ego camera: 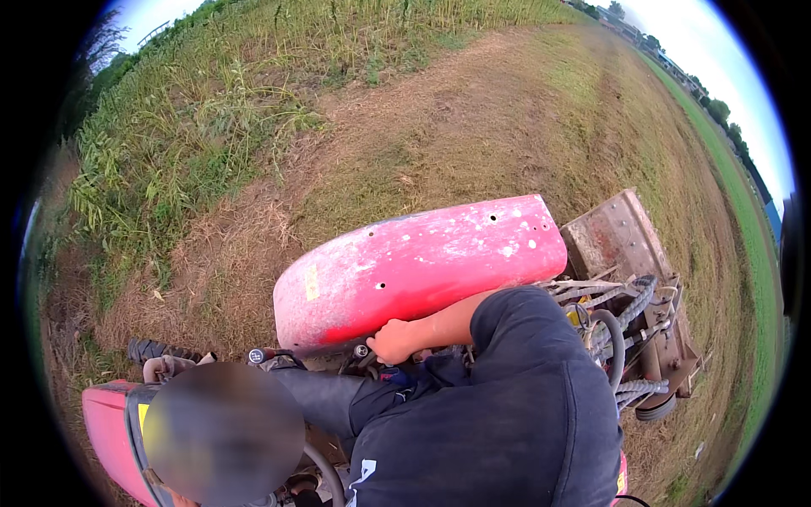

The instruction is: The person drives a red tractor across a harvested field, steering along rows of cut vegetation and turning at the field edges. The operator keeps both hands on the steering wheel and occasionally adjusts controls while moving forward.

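Observation:
Neither of my hands is in view. Before me another person in a dark T-shirt sits on a red tractor, seen from above, with the head blurred. That person's hand is curled beside a round black lever knob, close to the inner edge of the faded red fender; whether it touches the knob I cannot tell. A second black knob stands by the person's knee. Part of the steering wheel shows below the leg, and the red hood lies at lower left.
Sleeved hoses run to a rusty metal implement behind the tractor, with a small wheel beneath it. Cut dry grass and soil border the fender. Tall green plants grow at upper left.

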Motion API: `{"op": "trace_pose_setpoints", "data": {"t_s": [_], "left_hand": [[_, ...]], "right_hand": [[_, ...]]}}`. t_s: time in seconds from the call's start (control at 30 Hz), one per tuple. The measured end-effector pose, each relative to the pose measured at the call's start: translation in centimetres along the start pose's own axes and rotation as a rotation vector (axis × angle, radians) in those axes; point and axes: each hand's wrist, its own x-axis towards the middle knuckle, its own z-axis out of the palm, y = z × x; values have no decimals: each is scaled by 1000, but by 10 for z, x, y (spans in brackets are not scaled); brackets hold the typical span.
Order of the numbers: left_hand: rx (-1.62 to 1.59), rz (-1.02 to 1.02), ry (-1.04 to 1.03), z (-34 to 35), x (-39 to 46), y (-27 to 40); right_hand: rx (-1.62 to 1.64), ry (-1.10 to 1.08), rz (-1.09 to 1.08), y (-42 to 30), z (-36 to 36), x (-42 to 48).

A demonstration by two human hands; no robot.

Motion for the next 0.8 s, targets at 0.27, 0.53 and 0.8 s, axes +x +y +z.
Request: {"op": "trace_pose_setpoints", "data": {"t_s": [0.27, 0.53, 0.8], "left_hand": [[328, -224, 815, 65, -148, -63], [882, -93, 867, 154, -196, 115], [250, 575, 323, 302, -161, 135]], "right_hand": [[339, 767, -404, -200, -68, 207], [-13, 706, -366, -180, -87, 279], [-1, 714, -346, -149, -91, 307]]}}
